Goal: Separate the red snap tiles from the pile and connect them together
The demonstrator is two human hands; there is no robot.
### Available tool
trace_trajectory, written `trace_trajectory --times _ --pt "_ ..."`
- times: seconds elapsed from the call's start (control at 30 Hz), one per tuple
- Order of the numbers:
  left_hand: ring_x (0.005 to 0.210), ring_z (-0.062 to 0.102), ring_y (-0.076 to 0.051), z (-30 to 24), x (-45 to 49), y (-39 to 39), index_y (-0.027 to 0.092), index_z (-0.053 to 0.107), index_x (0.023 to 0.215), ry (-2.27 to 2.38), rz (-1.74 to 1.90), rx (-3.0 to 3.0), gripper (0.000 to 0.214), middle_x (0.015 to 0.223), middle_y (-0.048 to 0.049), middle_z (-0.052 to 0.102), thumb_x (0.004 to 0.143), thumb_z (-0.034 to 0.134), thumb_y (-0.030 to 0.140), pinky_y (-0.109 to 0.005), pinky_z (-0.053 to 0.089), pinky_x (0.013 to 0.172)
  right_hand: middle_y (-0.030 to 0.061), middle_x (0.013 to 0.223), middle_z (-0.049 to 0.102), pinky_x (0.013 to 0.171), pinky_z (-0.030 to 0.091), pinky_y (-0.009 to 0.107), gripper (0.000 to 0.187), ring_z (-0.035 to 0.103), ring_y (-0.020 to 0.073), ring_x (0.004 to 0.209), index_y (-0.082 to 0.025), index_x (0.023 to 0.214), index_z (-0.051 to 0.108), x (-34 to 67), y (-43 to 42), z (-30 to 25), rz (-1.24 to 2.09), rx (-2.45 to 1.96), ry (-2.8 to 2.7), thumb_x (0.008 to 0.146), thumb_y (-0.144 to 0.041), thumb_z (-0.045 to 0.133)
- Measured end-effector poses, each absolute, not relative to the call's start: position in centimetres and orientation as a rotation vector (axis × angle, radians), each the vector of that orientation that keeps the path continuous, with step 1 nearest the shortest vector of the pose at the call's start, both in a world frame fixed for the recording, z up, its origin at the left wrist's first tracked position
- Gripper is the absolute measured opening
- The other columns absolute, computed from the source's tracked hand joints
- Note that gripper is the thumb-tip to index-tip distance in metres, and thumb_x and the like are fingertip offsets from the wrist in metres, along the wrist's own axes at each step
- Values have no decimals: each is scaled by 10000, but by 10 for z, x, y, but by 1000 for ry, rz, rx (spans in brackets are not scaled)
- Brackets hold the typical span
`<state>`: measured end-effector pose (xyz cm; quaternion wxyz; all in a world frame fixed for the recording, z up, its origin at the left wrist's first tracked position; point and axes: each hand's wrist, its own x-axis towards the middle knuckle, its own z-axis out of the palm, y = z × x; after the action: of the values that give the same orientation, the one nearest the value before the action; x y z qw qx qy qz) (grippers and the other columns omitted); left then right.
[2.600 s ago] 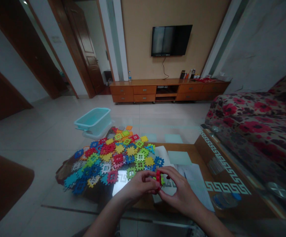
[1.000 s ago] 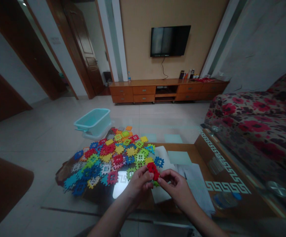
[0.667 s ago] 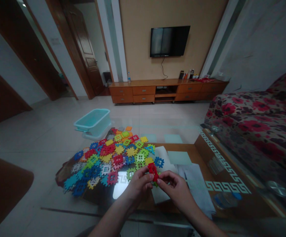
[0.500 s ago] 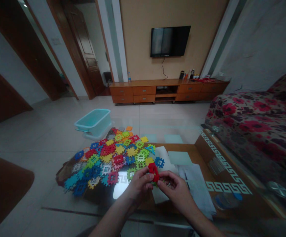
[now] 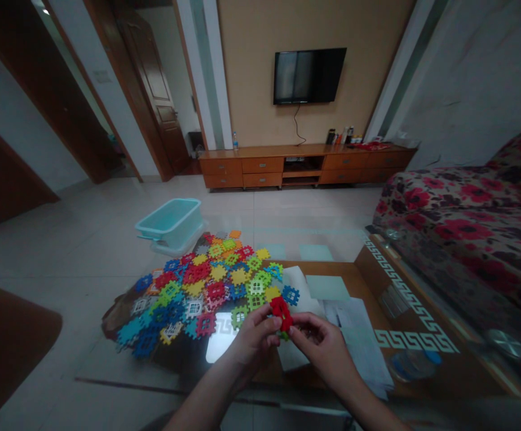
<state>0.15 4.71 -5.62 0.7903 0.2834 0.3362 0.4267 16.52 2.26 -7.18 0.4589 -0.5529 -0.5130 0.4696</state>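
Observation:
Between my two hands is a red interlocking building tile (image 5: pixel 281 313), tilted, with a bit of green showing beneath it. My left hand (image 5: pixel 263 329) grips its left side, thumb toward the lower edge. The fingertips of my right hand (image 5: pixel 317 338) pinch the lower right of the same piece; part of those fingers is hidden. Just beyond my hands, a spread pile of coloured notched tiles (image 5: pixel 218 273) covers the left of the glass table. A blue window tile (image 5: pixel 291 295) lies apart at the pile's right end, close to the red piece.
Paper sheets (image 5: pixel 357 335) lie right of my hands, with a plastic bottle with a blue cap (image 5: pixel 415 364) beyond them. A turquoise bin (image 5: pixel 170 220) stands past the pile. A flowered sofa (image 5: pixel 462 197) is on the right, a low cabinet (image 5: pixel 263 164) at the far wall.
The red tile has turned slightly in my fingers, and my right fingertips have shifted a little along it. The pile looks the same.

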Motion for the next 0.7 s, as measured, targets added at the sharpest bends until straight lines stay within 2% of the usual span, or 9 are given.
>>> trace_trajectory --times 0.3,0.43,0.6,0.7 --pt "770 574 -115 -52 3 45 176 674 1120 710 912 621 533 1014 -70 639 660 854 377 -195 399 559 83 814 722 607 488 294 356 620 194 684 -156 912 717 162 22 -68 1156 -1315 -1183 773 -484 714" --pt "756 594 -118 -57 2 46 195 635 1130 778 949 730 543 1091 -71 630 672 847 394 -213 414 576 69 764 698 577 471 289 373 593 185 641 -158 911 706 166 24 -70 1054 -1373 -1187 762 -500 718" --pt "735 610 -141 -60 1 48 152 656 944 953 1013 1007 389 817 -31 655 689 839 381 -259 460 697 61 787 677 598 467 292 267 566 174 639 -176 939 688 176 28 -66 760 -1451 -1362 833 -420 661" --pt "732 633 -169 -60 2 48 143 673 896 972 973 1045 359 795 -55 687 706 818 411 -286 469 712 41 763 651 603 454 290 198 547 166 624 -193 941 686 180 28 -60 557 -1468 -1514 854 -365 642"
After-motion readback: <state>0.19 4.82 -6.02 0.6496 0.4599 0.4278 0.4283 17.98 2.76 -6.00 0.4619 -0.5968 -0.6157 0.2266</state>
